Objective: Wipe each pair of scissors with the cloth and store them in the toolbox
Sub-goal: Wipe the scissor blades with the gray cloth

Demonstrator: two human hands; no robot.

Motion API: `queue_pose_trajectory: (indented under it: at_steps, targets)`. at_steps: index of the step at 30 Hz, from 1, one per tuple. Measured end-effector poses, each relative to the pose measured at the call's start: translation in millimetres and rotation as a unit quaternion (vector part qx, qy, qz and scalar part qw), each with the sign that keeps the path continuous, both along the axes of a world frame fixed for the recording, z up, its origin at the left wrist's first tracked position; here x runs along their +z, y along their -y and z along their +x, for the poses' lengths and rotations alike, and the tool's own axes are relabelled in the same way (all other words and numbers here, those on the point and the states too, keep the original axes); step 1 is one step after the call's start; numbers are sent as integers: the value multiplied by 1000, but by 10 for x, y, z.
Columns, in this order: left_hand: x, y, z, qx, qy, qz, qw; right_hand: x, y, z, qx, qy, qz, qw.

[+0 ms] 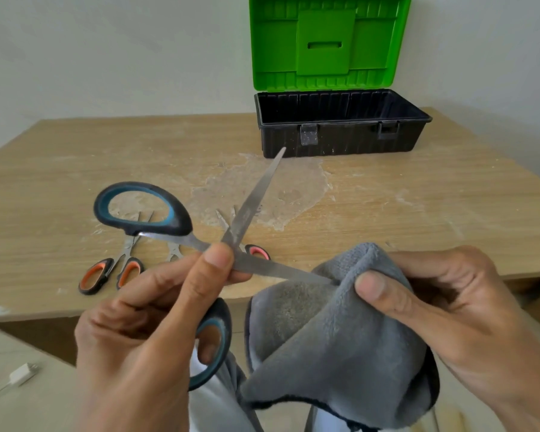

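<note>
My left hand [144, 313] pinches a large pair of scissors [253, 194] with black and blue handles at its pivot, blades spread wide. One blade points up toward the toolbox; the other runs right, its tip buried in the grey cloth [325, 338]. My right hand [434, 307] grips that cloth around the blade tip. A small pair of scissors with orange and black handles [113, 269] lies on the table at the left. Another orange-handled pair [258, 251] lies partly hidden behind the held scissors. The toolbox [340, 135] stands at the back with its green lid [328, 42] raised.
The wooden table [418, 198] carries a whitish dried smear [278, 188] in the middle. A white charger with a cable [22, 374] lies on the floor at lower left. The black toolbox interior looks bare.
</note>
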State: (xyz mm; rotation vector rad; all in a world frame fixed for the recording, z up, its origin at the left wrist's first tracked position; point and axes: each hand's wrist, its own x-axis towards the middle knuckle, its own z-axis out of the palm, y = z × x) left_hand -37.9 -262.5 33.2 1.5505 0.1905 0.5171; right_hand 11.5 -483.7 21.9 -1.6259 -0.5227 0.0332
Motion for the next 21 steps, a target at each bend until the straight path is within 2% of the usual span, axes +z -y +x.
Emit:
queue_pose_trajectory:
  at_steps: [4,8,13,17,21]
  targets:
    - [-44,63,-18,55,23,-80,995,65,-19,7,13,-19,-3,1000]
    - [2,161,-16,57,26,-61,996,62,-26,42,30,-11,-60,998]
    - [-46,188,3,39,31,-39,998,61,-61,56,53,-16,-89,995]
    - [-18,236,11,17,11,-91,996,38,-71,58,38,-21,-130,991]
    - [8,248,34,26,-3,-125,992,62,-35,64,27,-26,-115,993]
